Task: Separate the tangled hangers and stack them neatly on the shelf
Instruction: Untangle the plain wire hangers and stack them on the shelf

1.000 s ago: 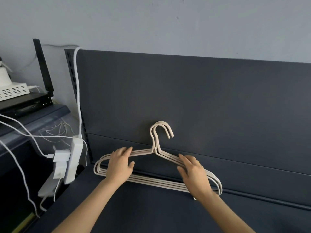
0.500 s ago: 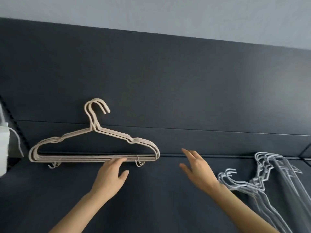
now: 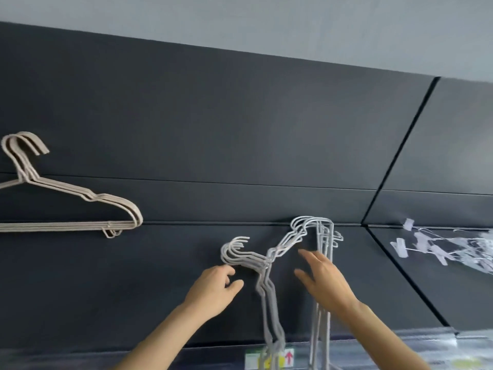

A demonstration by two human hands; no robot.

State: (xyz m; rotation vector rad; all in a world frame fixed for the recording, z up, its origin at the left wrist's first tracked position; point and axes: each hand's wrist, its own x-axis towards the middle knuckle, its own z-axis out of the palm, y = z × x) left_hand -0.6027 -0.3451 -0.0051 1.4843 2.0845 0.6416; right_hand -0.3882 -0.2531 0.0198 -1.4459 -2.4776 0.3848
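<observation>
Right of the stacked beige hangers (image 3: 88, 201), we spread our left hand (image 3: 213, 288) and right hand (image 3: 324, 280), both empty, over the tangled grey wire hangers (image 3: 269, 259).

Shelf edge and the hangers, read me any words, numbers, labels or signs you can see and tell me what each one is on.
No words or numbers can be read.
Sign only: a pink upward arrow on the small white tag at the shelf's front edge.
The green and white label beside it: print too blurred to read.
The white clips on the far right: blurred, no text legible.
The beige hangers and grey hangers: no markings visible.
</observation>
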